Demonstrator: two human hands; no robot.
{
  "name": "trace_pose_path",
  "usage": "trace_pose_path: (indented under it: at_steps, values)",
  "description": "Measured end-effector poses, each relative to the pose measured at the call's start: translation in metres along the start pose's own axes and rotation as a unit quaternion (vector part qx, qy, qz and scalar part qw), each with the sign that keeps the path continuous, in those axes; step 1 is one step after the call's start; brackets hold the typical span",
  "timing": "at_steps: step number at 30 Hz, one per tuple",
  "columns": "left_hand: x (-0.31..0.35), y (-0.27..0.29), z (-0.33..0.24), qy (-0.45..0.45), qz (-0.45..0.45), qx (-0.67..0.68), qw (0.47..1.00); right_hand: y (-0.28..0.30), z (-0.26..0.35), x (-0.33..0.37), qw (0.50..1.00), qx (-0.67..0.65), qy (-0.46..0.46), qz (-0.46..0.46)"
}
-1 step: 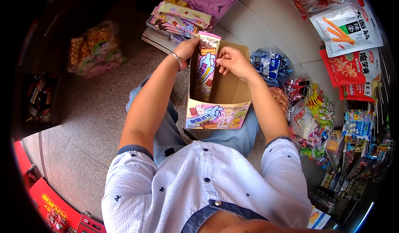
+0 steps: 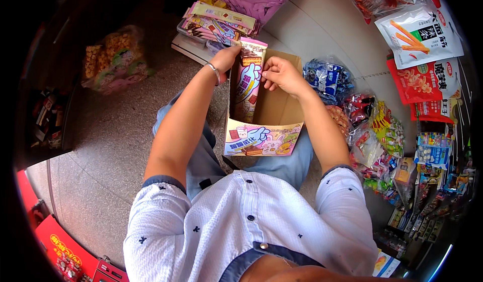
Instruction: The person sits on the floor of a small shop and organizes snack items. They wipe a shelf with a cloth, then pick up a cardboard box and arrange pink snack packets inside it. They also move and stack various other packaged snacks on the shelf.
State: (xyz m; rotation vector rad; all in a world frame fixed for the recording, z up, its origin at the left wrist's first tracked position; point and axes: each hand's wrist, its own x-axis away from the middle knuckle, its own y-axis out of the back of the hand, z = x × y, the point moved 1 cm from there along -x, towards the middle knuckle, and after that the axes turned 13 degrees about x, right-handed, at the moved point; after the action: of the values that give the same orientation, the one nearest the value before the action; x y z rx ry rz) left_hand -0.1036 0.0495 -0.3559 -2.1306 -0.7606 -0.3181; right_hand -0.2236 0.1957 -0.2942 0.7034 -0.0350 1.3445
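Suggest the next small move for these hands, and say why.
Probably lower the long, glossy pink snack packet a little deeper into the open brown cardboard box, along its left wall: the packet's top end reaches past the rim, the left hand grips its upper left corner, and the right hand is at its right edge.

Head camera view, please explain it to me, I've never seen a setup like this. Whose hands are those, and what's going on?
There is no machine here: these are a person's own bare hands. A wide fisheye camera worn on the head looks down, so straight edges bend. The left hand holds a pink wrapped snack packet near its top; the right hand is at its right edge. The packet leans inside an open cardboard box. Similar packets are piled beyond it, and blue bagged snacks lie to the right.
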Motion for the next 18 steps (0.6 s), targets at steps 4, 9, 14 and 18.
trace_pose_path:
  at_steps: [4,9,14,18]
  values:
    - [-0.005,0.016,0.001,0.018,0.010,0.025,0.999,0.002,0.016,0.003,0.984,0.141,-0.013,-0.111]
    - [0.009,0.015,-0.018,0.020,0.106,0.032,0.994,-0.008,0.006,-0.022,0.978,0.141,0.151,0.027]
    - [0.014,0.044,-0.025,0.005,0.062,0.055,0.997,0.011,0.024,-0.063,0.987,0.062,0.146,0.009]
    - [0.021,0.067,-0.039,0.019,0.023,0.079,0.996,0.053,0.001,-0.164,0.934,0.181,0.189,-0.243]
